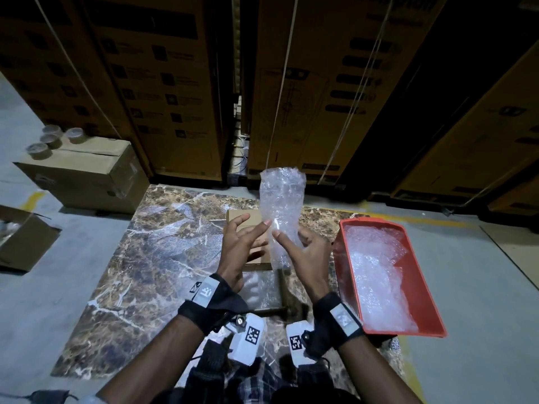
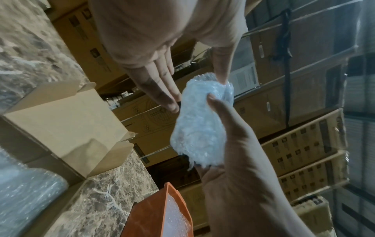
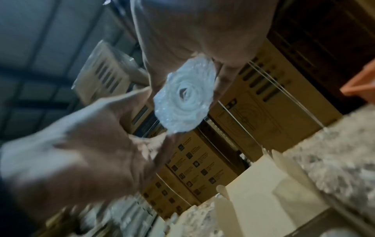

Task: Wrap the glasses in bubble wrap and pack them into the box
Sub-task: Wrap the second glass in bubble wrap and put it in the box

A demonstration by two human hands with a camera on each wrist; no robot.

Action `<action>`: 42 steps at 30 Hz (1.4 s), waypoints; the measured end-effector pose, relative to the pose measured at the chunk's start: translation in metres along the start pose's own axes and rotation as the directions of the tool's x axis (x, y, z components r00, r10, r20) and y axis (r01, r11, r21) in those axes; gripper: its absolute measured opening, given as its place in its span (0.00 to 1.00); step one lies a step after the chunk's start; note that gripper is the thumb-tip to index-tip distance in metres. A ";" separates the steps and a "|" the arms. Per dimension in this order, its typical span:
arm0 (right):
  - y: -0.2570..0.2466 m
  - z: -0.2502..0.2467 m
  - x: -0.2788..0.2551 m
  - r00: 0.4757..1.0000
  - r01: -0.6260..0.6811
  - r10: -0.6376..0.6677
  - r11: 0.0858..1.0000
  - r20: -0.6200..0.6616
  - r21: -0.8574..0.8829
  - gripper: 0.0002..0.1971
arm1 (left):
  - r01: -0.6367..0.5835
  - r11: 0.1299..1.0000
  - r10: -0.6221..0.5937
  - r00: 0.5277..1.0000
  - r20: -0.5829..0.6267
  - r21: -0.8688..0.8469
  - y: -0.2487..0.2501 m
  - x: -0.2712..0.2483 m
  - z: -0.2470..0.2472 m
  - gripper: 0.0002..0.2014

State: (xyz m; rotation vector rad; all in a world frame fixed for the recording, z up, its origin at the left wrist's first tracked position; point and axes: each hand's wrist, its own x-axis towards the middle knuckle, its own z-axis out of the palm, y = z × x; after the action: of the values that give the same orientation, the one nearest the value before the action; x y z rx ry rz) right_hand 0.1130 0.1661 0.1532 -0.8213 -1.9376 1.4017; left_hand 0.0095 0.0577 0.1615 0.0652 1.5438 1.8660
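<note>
Marble-patterned stone slab [image 1: 163, 258] on grey concrete floor [image 1: 35, 301]. Small open cardboard box [image 1: 243, 221] at slab centre; red plastic tray [image 1: 420, 290] right, holding loose bubble-wrap sheets [image 1: 376, 269]. Closed brown carton [image 1: 87, 176] behind-left, round tape rolls [image 1: 51, 139] atop. Tall stacked printed cartons [image 1: 306, 83] behind.

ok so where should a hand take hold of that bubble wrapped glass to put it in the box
Probably around the lower middle of the bubble-wrapped glass, coming from the side with fingers curled round it. It stands upright, a tall tube, and its open top looks like loose wrap only. The small box sits just behind it.

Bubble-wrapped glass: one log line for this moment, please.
bubble-wrapped glass upright, above box | right hand grips | left hand touches | unpacked
</note>
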 end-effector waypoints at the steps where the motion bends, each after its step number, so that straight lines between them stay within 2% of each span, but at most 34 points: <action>1: -0.005 -0.005 -0.001 0.998 -0.045 0.039 0.993 0.053 0.111 0.11 | 0.045 0.999 -0.045 0.999 0.025 0.010 0.001 0.001 -0.002 0.34; 2: -0.010 -0.008 -0.003 0.992 -0.088 0.070 0.982 0.106 0.169 0.06 | 0.100 0.995 -0.101 0.993 0.061 0.017 0.002 0.002 -0.003 0.35; 5: -0.010 -0.009 -0.007 0.967 -0.189 0.137 0.951 0.213 0.244 0.15 | 0.234 0.971 -0.218 0.953 0.212 -0.055 0.003 0.003 -0.004 0.28; 7: -0.006 -0.006 -0.008 0.945 -0.268 0.195 0.921 0.262 0.283 0.32 | 0.281 0.946 -0.225 0.927 0.301 -0.160 0.000 0.002 -0.002 0.28; 8: -0.005 -0.005 -0.009 0.932 -0.306 0.215 0.898 0.293 0.317 0.32 | 0.302 0.926 -0.216 0.915 0.339 -0.225 -0.001 0.001 0.000 0.31; 10: -0.006 -0.004 -0.012 0.909 -0.366 0.245 0.855 0.336 0.367 0.24 | 0.336 0.888 -0.191 0.892 0.410 -0.315 0.000 -0.002 0.006 0.36; 12: -0.005 -0.002 -0.015 0.884 -0.408 0.260 0.834 0.388 0.371 0.23 | 0.332 0.892 -0.162 0.868 0.469 -0.306 0.001 -0.004 0.011 0.37; 15: -0.007 -0.001 -0.019 0.889 -0.358 0.232 0.890 0.395 0.283 0.18 | 0.301 0.914 -0.146 0.870 0.471 -0.273 -0.002 0.000 0.013 0.39; 17: -0.011 0.000 -0.023 0.898 -0.285 0.190 0.938 0.397 0.197 0.12 | 0.282 0.926 -0.150 0.885 0.441 -0.251 -0.005 0.002 0.012 0.35; 18: -0.014 0.000 -0.025 0.913 -0.227 0.161 0.964 0.376 0.139 0.12 | 0.273 0.932 -0.153 0.892 0.425 -0.239 -0.007 0.003 0.012 0.32; 20: -0.014 0.001 -0.028 0.937 -0.087 0.105 0.994 0.333 -0.069 0.20 | 0.240 0.948 -0.150 0.917 0.370 -0.210 -0.009 0.002 0.012 0.27; 22: -0.008 0.004 -0.031 0.951 0.044 0.043 0.962 0.308 -0.270 0.26 | 0.184 0.972 -0.133 0.944 0.303 -0.148 -0.011 0.002 0.012 0.24; 24: -0.004 0.006 -0.033 0.954 0.160 -0.041 0.908 0.297 -0.386 0.25 | 0.120 0.991 -0.104 0.971 0.215 -0.060 -0.013 0.005 0.011 0.20; 25: -0.002 0.006 -0.033 0.952 0.222 -0.094 0.867 0.292 -0.446 0.24 | 0.104 0.993 -0.095 0.981 0.169 -0.048 -0.013 0.005 0.010 0.21; 27: -0.008 0.001 -0.032 0.940 0.336 -0.238 0.760 0.243 -0.556 0.20 | 0.103 0.993 -0.099 0.992 0.076 -0.057 -0.015 0.008 0.006 0.30; 28: -0.011 -0.003 -0.028 0.932 0.361 -0.313 0.736 0.185 -0.573 0.18 | 0.075 0.996 -0.071 0.994 0.080 -0.047 -0.015 0.009 0.003 0.31; 29: -0.015 -0.007 -0.022 0.924 0.361 -0.367 0.747 0.105 -0.558 0.15 | 0.019 1.000 -0.019 0.993 0.117 -0.001 -0.013 0.008 0.000 0.26; 31: -0.027 -0.020 -0.004 0.930 0.315 -0.365 0.851 -0.041 -0.420 0.14 | -0.086 0.992 0.066 0.975 0.211 0.089 -0.009 0.004 -0.006 0.15; 32: -0.037 -0.029 0.006 0.944 0.290 -0.326 0.899 -0.059 -0.329 0.15 | -0.138 0.981 0.103 0.966 0.237 0.134 -0.007 0.002 -0.008 0.14; 34: -0.057 -0.046 0.023 0.963 0.268 -0.266 0.936 0.039 -0.227 0.21 | -0.237 0.929 0.160 0.950 0.268 0.284 -0.010 0.002 -0.013 0.19; 36: -0.075 -0.058 0.036 0.946 0.281 -0.229 0.932 0.229 -0.228 0.30 | -0.306 0.846 0.183 0.936 0.301 0.436 -0.013 -0.001 -0.013 0.21; 39: -0.086 -0.066 0.049 0.876 0.308 -0.115 0.882 0.469 -0.358 0.35 | -0.386 0.777 0.227 0.909 0.350 0.498 -0.016 -0.006 -0.011 0.21; 40: -0.087 -0.068 0.051 0.846 0.310 -0.067 0.868 0.529 -0.388 0.34 | -0.396 0.771 0.232 0.904 0.359 0.498 -0.016 -0.009 -0.010 0.20; 42: -0.083 -0.071 0.056 0.785 0.327 -0.015 0.860 0.620 -0.393 0.27 | -0.400 0.768 0.237 0.903 0.359 0.500 -0.016 -0.009 -0.012 0.20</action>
State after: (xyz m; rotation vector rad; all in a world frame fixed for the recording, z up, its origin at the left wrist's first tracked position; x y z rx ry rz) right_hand 0.1213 0.2303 0.2578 -0.3801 -2.8599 1.1490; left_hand 0.0185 0.0438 0.1472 0.8833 1.9149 1.4795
